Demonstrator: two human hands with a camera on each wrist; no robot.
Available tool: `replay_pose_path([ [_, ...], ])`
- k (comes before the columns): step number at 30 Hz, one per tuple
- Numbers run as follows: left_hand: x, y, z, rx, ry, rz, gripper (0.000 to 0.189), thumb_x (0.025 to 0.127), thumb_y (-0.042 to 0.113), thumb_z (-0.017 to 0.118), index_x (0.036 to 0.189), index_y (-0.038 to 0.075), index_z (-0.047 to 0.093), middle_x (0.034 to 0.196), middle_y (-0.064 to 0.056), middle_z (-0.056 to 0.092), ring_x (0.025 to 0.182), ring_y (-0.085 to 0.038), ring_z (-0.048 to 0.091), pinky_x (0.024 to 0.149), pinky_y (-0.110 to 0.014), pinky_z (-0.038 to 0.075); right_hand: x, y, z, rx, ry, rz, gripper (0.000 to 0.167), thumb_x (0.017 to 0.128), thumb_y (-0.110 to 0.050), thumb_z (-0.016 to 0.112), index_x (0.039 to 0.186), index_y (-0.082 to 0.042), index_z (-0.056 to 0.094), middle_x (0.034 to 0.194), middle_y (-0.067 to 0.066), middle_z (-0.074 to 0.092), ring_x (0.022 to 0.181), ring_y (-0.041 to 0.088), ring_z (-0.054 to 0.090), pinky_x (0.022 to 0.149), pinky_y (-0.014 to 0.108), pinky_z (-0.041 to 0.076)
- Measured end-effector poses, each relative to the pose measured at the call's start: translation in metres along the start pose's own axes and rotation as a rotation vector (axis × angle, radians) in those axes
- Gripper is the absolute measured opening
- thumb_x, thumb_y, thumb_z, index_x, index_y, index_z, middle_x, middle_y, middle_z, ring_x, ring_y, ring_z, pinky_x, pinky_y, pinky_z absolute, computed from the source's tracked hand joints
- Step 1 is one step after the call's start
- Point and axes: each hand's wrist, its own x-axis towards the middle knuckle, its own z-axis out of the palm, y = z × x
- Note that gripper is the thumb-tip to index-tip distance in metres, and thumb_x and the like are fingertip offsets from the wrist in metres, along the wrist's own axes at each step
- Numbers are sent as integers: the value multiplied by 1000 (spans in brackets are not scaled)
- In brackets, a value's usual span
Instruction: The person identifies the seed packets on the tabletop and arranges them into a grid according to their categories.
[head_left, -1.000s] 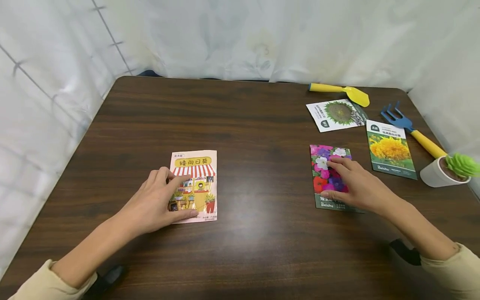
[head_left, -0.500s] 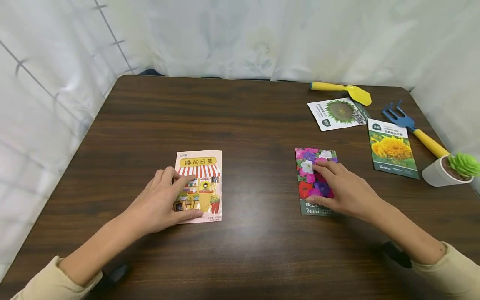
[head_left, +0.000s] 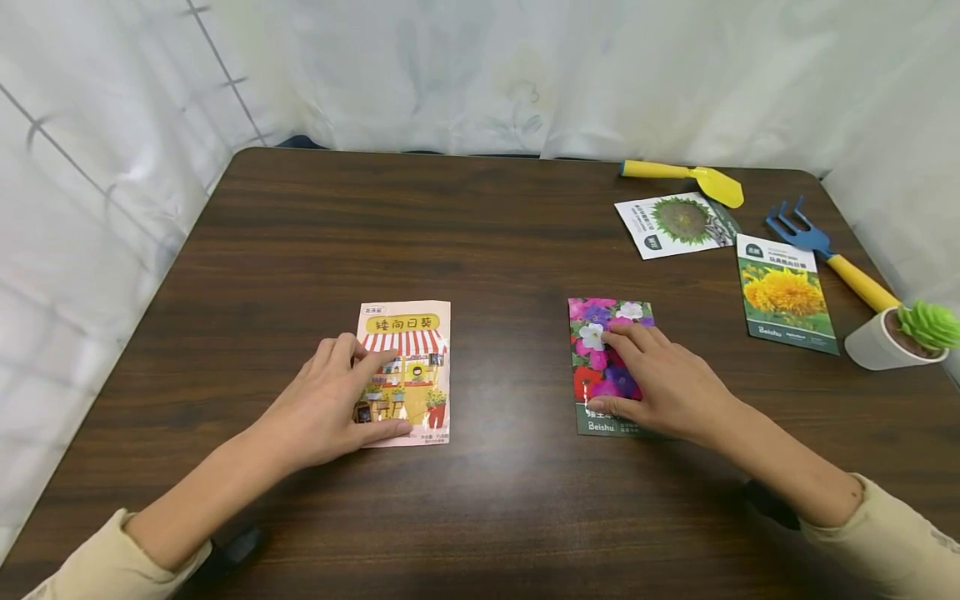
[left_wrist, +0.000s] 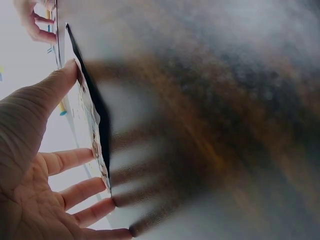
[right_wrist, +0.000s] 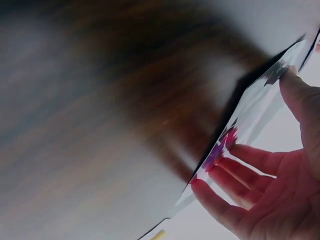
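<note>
In the head view my left hand (head_left: pixel 322 400) rests its thumb and fingertips on a pink seed packet (head_left: pixel 420 421) with a striped awning picture. The packet lies on the table, left of the middle. In the left wrist view the fairly straight fingers (left_wrist: pixel 82 192) touch its face. My right hand (head_left: pixel 663 379) presses its fingertips on a petunia seed packet (head_left: pixel 588 367) with a green lower band, lying flat to the right. The right wrist view shows the thumb near one end of that packet (right_wrist: pixel 255 100) and the fingers towards the other. Both hands partly cover their packets.
At the back right lie a yellow toy shovel (head_left: pixel 720 185) and a white sunflower seed packet (head_left: pixel 678 223). A yellow-flower packet (head_left: pixel 787 296), a blue rake with a yellow handle (head_left: pixel 862 283) and a potted plant (head_left: pixel 885 342) are at the right edge. White curtains surround the table (head_left: pixel 420 225).
My right hand has slid the petunia packet leftward across the table. The pink packet and my left hand have shifted slightly to the right, so the two packets are closer together.
</note>
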Motion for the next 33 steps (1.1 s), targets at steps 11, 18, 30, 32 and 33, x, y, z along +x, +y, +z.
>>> replay_pose_path([
  [11, -1, 1, 1, -1, 9, 5, 83, 78, 59, 83, 138, 7, 59, 113, -13, 46, 102, -30, 42, 88, -50, 42, 8, -11, 5, -1, 44, -72, 86, 85, -61, 75, 144, -2, 53, 144, 19, 51, 131, 41, 50, 93, 61, 50],
  [18, 1, 1, 0, -1, -2, 3, 83, 78, 58, 83, 139, 8, 58, 115, -13, 46, 104, -30, 42, 89, -51, 42, 11, -16, 6, -14, 44, -79, 87, 85, -61, 75, 144, -1, 53, 144, 19, 51, 131, 41, 51, 93, 61, 50],
  [30, 0, 0, 0, 4, -6, -7, 84, 78, 59, 83, 140, 8, 58, 115, -13, 46, 104, -31, 42, 89, -52, 43, 16, -28, 8, -44, 41, -79, 88, 85, -65, 72, 144, -2, 54, 144, 18, 51, 131, 39, 51, 92, 59, 51],
  [32, 0, 0, 0, 6, -3, -6, 84, 78, 59, 83, 139, 8, 59, 114, -13, 45, 104, -31, 42, 89, -52, 43, 16, -29, 8, -47, 43, -81, 88, 85, -65, 72, 144, -2, 54, 144, 18, 51, 131, 38, 51, 92, 58, 51],
  [33, 0, 0, 0, 7, -1, -4, 84, 78, 59, 83, 139, 7, 59, 114, -13, 45, 104, -31, 42, 88, -52, 43, 16, -29, 8, -48, 45, -83, 88, 85, -65, 72, 144, -2, 54, 143, 18, 51, 131, 38, 51, 92, 58, 51],
])
